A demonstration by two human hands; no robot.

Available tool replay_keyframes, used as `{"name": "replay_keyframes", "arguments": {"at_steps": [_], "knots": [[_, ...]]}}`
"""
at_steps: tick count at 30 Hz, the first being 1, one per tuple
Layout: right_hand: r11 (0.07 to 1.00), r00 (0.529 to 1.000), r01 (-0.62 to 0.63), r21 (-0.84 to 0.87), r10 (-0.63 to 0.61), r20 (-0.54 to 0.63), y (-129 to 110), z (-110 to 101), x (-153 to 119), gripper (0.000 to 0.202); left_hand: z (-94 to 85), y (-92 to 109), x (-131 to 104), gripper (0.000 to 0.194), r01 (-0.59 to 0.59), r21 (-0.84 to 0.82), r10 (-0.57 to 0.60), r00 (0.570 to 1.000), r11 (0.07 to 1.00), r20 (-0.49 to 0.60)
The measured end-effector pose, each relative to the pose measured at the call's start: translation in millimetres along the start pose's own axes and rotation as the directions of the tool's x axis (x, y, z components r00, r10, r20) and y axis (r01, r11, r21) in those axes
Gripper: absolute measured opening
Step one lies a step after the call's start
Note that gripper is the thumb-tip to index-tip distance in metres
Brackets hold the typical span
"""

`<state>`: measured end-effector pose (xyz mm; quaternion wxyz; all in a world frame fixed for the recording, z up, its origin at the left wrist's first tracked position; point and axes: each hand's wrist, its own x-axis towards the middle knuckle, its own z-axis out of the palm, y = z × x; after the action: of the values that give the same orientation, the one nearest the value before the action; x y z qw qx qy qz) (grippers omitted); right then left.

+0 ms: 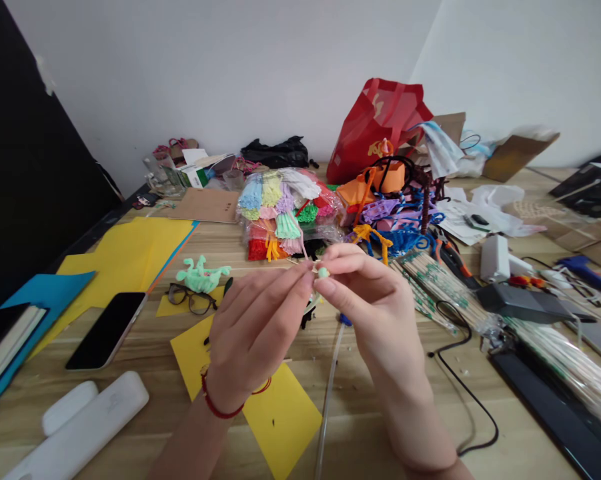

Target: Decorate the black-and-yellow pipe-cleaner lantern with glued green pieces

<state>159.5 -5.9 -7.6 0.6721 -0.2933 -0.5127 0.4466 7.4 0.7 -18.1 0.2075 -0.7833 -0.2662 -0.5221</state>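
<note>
My left hand point(263, 327), a red cord bracelet at its wrist, is closed, with its fingertips pressed together; what lies between them is hidden. Thumb and forefinger of my right hand point(385, 293) pinch a small pale green piece point(323, 273), right against the left fingertips. A thin pale strand point(311, 305) shows just below the fingers. Under my left forearm lie yellow paper sheets point(285, 420). To the left, a mint-green fuzzy pipe cleaner figure point(203, 273) rests behind a pair of glasses point(190, 298).
Bagged pipe cleaners point(285, 207) and a red bag point(375, 133) stand at the back. A phone point(107, 330) and white case point(90, 427) lie left. Right are bundled sticks point(445, 290), pliers point(453, 260), a black cable point(467, 393) and a blue glue gun point(585, 270).
</note>
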Motion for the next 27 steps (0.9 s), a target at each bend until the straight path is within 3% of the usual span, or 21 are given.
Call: {"name": "replay_keyframes", "arguments": {"at_steps": [10,14,16,19,23,25,27], "knots": [[0.996,0.998,-0.054,0.067,0.051,0.04,-1,-3,2,0.016,-7.6,-1,-3,0.027,-0.023,0.022,0.021,0.995,0.999,0.099],[0.995,0.998,-0.056,0.088,0.052,0.043,-1,-3,2,0.016,-2.5,3,-1,0.033,0.08,-0.117,-0.072,0.995,0.99,0.073],[0.992,0.997,-0.067,0.107,0.062,0.049,-1,-3,3,0.015,2.0,5,0,0.034,0.252,-0.288,-0.246,0.968,0.924,0.058],[0.982,0.993,-0.095,0.165,0.082,0.084,0,-5,5,0.015,6.1,8,4,0.028,0.489,-0.526,-0.474,0.863,0.696,0.175],[0.959,0.982,-0.154,0.238,0.122,0.145,2,-7,7,0.013,2.3,6,7,0.015,0.61,-0.636,-0.45,0.788,0.473,0.421],[0.954,0.975,-0.182,0.239,0.144,0.169,3,-7,8,0.012,-2.0,3,8,0.012,0.64,-0.63,-0.403,0.768,0.44,0.498],[0.958,0.97,-0.191,0.212,0.151,0.192,4,-8,9,0.011,-6.5,0,9,0.012,0.644,-0.607,-0.356,0.764,0.466,0.538]]}}
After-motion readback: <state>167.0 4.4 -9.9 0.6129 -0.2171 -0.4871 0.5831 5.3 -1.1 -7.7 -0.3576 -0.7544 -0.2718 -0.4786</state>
